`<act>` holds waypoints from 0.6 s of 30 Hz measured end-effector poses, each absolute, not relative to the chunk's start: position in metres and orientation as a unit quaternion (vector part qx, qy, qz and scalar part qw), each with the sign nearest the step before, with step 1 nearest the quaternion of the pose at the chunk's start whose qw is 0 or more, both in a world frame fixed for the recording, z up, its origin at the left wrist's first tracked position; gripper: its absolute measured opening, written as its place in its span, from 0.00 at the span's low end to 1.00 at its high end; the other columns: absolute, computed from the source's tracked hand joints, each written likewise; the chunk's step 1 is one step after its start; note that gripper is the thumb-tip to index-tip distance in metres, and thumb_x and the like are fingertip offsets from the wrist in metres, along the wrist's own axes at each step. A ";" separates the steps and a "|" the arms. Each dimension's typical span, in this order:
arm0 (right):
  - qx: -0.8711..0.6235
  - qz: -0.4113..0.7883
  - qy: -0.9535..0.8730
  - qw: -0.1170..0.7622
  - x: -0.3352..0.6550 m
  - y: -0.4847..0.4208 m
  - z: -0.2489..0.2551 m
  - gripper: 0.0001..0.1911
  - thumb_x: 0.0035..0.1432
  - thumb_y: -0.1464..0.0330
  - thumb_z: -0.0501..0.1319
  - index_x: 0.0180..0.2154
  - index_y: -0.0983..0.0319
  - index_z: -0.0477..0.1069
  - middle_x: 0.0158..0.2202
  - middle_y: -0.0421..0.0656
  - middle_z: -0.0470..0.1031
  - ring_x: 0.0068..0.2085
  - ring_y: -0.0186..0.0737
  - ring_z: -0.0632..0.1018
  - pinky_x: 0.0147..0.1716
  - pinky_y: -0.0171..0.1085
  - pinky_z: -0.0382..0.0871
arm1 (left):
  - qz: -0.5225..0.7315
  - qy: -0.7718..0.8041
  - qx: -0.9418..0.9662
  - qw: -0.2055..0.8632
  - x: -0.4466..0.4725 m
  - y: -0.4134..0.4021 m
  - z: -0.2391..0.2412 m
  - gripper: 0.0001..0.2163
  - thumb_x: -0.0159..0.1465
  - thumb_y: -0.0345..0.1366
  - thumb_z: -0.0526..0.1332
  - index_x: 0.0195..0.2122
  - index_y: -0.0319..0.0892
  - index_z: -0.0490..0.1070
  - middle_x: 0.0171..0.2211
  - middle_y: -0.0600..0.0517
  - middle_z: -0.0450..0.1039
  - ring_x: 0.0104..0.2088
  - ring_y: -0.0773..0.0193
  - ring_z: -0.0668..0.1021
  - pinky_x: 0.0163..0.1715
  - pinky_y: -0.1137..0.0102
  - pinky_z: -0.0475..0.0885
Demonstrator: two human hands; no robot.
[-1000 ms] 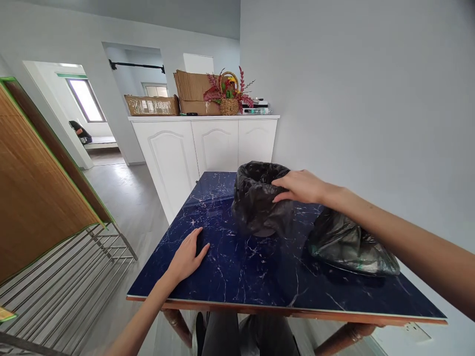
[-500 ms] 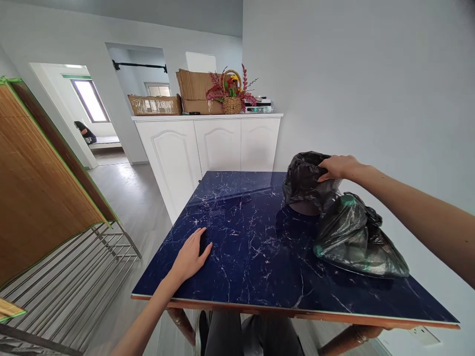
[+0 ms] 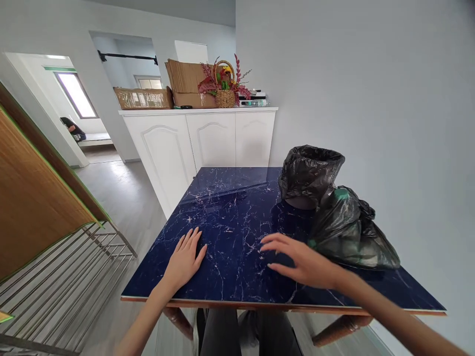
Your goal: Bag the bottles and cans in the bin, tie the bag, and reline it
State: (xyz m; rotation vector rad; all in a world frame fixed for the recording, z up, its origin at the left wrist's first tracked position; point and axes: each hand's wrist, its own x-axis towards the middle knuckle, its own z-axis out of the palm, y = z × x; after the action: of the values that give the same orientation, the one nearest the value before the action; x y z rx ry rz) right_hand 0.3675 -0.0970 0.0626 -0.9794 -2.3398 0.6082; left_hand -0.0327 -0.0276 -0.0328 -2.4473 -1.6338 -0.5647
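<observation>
My left hand (image 3: 184,259) lies flat on the dark blue marbled tabletop (image 3: 230,217), fingers spread and holding nothing. Over the right half of the table hovers my right hand (image 3: 293,259), its fingers apart with nothing between them. Beyond it, at the back right, a bin lined with a black plastic bag (image 3: 309,175) stands upright, its mouth open. Beside the bin slumps a full, tied black garbage bag (image 3: 354,232), with green and pale things showing through the thin plastic. My right forearm passes in front of the table's near right part.
Behind the table stands a white cabinet (image 3: 217,136) bearing cardboard boxes (image 3: 187,79) and a wicker flower basket (image 3: 225,98). A metal rack (image 3: 74,277) with a bamboo mat (image 3: 33,198) is on the left. A grey wall (image 3: 371,99) borders the right side.
My right hand has let go of the lined bin's rim and come back toward me over the table. My left hand stays on the tabletop. The view has shifted slightly.
</observation>
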 end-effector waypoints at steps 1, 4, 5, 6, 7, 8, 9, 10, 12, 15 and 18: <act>-0.373 0.277 -0.837 0.288 0.363 -0.101 0.043 0.14 0.74 0.59 0.60 0.57 0.53 0.75 0.63 0.46 0.74 0.54 0.43 0.81 0.52 0.40 0.78 | -0.184 -0.543 -0.815 0.079 -0.032 -0.030 -0.034 0.29 0.78 0.52 0.48 0.73 0.42 0.63 0.74 0.44 0.62 0.75 0.47 0.62 0.74 0.47 0.60; -0.452 0.346 -0.728 0.382 0.357 -0.100 -0.002 0.15 0.74 0.55 0.58 0.49 0.56 0.77 0.47 0.46 0.81 0.44 0.43 0.83 0.44 0.39 0.77 | -0.180 -0.537 -0.819 0.093 -0.032 -0.039 -0.036 0.28 0.78 0.51 0.48 0.74 0.44 0.62 0.75 0.47 0.60 0.75 0.46 0.62 0.73 0.46 0.60; -0.472 0.358 -0.697 0.404 0.357 -0.098 -0.011 0.16 0.74 0.54 0.58 0.48 0.57 0.77 0.42 0.45 0.82 0.42 0.43 0.83 0.43 0.40 0.77 | -0.180 -0.536 -0.819 0.094 -0.033 -0.042 -0.036 0.28 0.78 0.51 0.48 0.74 0.45 0.62 0.75 0.47 0.60 0.75 0.47 0.62 0.73 0.46 0.61; -0.484 0.367 -0.675 0.418 0.357 -0.097 -0.017 0.17 0.74 0.53 0.58 0.47 0.58 0.77 0.39 0.44 0.82 0.40 0.43 0.83 0.43 0.40 0.76 | -0.180 -0.535 -0.820 0.094 -0.033 -0.044 -0.036 0.28 0.78 0.51 0.48 0.75 0.45 0.61 0.75 0.47 0.60 0.75 0.47 0.62 0.73 0.46 0.61; -0.490 0.374 -0.662 0.426 0.357 -0.095 -0.021 0.18 0.74 0.52 0.58 0.47 0.58 0.77 0.38 0.44 0.82 0.39 0.43 0.83 0.42 0.40 0.76 | -0.180 -0.536 -0.819 0.094 -0.033 -0.046 -0.036 0.28 0.78 0.51 0.48 0.75 0.45 0.61 0.75 0.47 0.60 0.75 0.47 0.62 0.73 0.46 0.61; -0.493 0.377 -0.657 0.429 0.356 -0.095 -0.022 0.19 0.73 0.51 0.58 0.46 0.58 0.77 0.37 0.43 0.82 0.39 0.43 0.83 0.42 0.40 0.75 | -0.180 -0.538 -0.818 0.094 -0.033 -0.047 -0.036 0.28 0.78 0.51 0.48 0.75 0.45 0.61 0.75 0.47 0.60 0.75 0.47 0.62 0.73 0.46 0.61; -0.496 0.374 -0.656 0.429 0.356 -0.096 -0.022 0.19 0.73 0.51 0.59 0.46 0.58 0.77 0.37 0.43 0.82 0.39 0.43 0.83 0.43 0.40 0.75 | -0.180 -0.541 -0.817 0.093 -0.033 -0.049 -0.035 0.28 0.78 0.51 0.48 0.75 0.45 0.61 0.75 0.47 0.60 0.75 0.47 0.62 0.73 0.46 0.61; -0.499 0.368 -0.658 0.427 0.355 -0.096 -0.020 0.19 0.73 0.51 0.59 0.45 0.58 0.77 0.37 0.43 0.82 0.39 0.43 0.83 0.43 0.40 0.75 | -0.180 -0.544 -0.815 0.091 -0.033 -0.050 -0.035 0.28 0.78 0.51 0.48 0.75 0.45 0.61 0.75 0.48 0.60 0.75 0.47 0.63 0.73 0.45 0.61; -0.506 0.357 -0.661 0.423 0.354 -0.099 -0.017 0.19 0.72 0.50 0.59 0.45 0.58 0.77 0.37 0.43 0.82 0.39 0.43 0.83 0.44 0.40 0.74 | -0.186 -0.548 -0.811 0.087 -0.032 -0.052 -0.034 0.28 0.78 0.51 0.49 0.74 0.46 0.62 0.75 0.48 0.61 0.75 0.47 0.63 0.73 0.45 0.61; -0.509 0.357 -0.661 0.421 0.353 -0.100 -0.015 0.19 0.73 0.51 0.58 0.46 0.58 0.77 0.37 0.43 0.82 0.39 0.43 0.83 0.43 0.41 0.74 | -0.201 -0.551 -0.806 0.079 -0.030 -0.055 -0.032 0.27 0.78 0.50 0.49 0.74 0.48 0.63 0.74 0.49 0.62 0.74 0.47 0.64 0.73 0.45 0.61; -0.507 0.360 -0.660 0.421 0.353 -0.100 -0.015 0.19 0.73 0.51 0.58 0.46 0.58 0.77 0.38 0.43 0.82 0.40 0.44 0.83 0.44 0.42 0.74 | -0.216 -0.552 -0.802 0.073 -0.029 -0.058 -0.030 0.26 0.78 0.50 0.50 0.74 0.49 0.64 0.73 0.49 0.64 0.74 0.47 0.64 0.73 0.44 0.61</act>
State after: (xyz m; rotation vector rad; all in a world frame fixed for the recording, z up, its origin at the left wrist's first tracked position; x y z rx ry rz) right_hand 0.3527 -0.0997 -0.0147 -1.2700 -1.6538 0.9026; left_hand -0.0294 -0.0580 -0.0303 -2.4078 -1.6583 -0.6486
